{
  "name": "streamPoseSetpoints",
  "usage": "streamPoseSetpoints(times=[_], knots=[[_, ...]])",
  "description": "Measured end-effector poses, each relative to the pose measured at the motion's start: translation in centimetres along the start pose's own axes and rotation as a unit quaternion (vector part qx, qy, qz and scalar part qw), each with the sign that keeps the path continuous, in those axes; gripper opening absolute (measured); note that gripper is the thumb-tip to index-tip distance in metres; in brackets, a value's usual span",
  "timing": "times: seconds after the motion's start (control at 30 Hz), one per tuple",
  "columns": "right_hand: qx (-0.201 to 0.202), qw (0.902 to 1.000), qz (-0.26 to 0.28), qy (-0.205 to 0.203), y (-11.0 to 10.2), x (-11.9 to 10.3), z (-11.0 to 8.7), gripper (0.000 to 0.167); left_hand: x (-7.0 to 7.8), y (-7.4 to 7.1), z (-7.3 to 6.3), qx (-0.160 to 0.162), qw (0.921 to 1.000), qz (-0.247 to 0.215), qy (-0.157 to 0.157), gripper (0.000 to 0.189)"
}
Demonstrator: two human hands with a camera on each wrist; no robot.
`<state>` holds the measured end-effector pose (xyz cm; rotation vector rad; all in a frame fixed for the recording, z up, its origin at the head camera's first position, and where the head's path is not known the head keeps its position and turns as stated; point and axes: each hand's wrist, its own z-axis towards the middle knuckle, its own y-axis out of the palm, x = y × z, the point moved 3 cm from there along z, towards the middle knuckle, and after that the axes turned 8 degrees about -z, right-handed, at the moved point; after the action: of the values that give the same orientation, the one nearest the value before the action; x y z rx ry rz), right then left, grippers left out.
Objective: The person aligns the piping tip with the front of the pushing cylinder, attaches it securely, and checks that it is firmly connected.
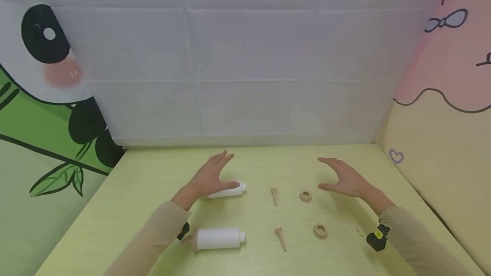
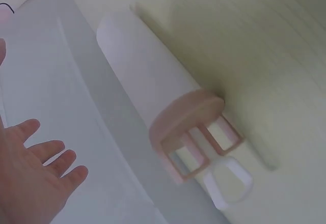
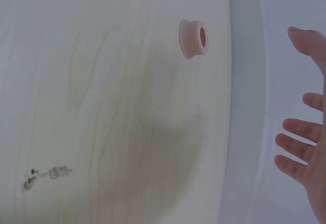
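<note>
My left hand (image 1: 209,176) hovers with spread fingers over the far white cylinder (image 1: 226,191), hiding part of it. Nearer to me lies a second white cylinder (image 1: 219,239) on its side, with a narrow neck at its right end and a beige flange at its left. In the left wrist view a white cylinder (image 2: 145,63) shows a beige end with two rectangular loops and a white ring handle (image 2: 232,183). My right hand (image 1: 347,179) is held in the air, fingers apart and holding nothing, to the right of the far beige ring (image 1: 305,196).
Two beige tapered pegs, one far (image 1: 274,196) and one near (image 1: 281,239), lie mid-table. A second beige ring (image 1: 320,231) sits close to the near peg. White sheeting (image 1: 245,76) closes off the back, and painted panels stand left (image 1: 50,148) and right (image 1: 441,148).
</note>
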<state>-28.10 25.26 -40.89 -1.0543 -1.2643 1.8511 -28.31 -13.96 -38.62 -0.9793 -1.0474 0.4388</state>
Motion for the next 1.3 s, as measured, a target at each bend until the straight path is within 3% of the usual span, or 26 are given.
streamPoseSetpoints(times=[0.43, 0.6, 0.87, 1.1, 1.2, 1.3], knots=[[-0.016, 0.9993, 0.031, -0.016, 1.1, -2.0, 0.8, 0.078, 3.6, 2.4, 1.5, -0.040, 0.9983, -0.025, 0.033, 0.083], [-0.021, 0.9985, 0.049, -0.013, 1.4, -2.5, 0.9, 0.076, 4.8, 3.2, 2.0, -0.067, 0.9966, -0.036, 0.032, 0.081], [-0.026, 0.9961, 0.083, -0.017, 2.3, -3.0, 0.9, 0.074, 5.3, 4.7, 3.0, -0.077, 0.9960, -0.020, 0.042, 0.068], [-0.040, 0.9946, 0.094, -0.019, 2.9, -3.5, 0.9, 0.066, 4.7, 5.8, 3.7, -0.065, 0.9932, -0.043, 0.086, 0.060], [-0.044, 0.9945, 0.094, -0.018, 2.9, -3.5, 0.9, 0.065, 4.8, 6.1, 4.0, -0.063, 0.9933, -0.047, 0.084, 0.057], [-0.047, 0.9942, 0.095, -0.019, 2.9, -3.5, 0.8, 0.063, 5.6, 6.1, 4.0, -0.070, 0.9943, -0.049, 0.064, 0.055]])
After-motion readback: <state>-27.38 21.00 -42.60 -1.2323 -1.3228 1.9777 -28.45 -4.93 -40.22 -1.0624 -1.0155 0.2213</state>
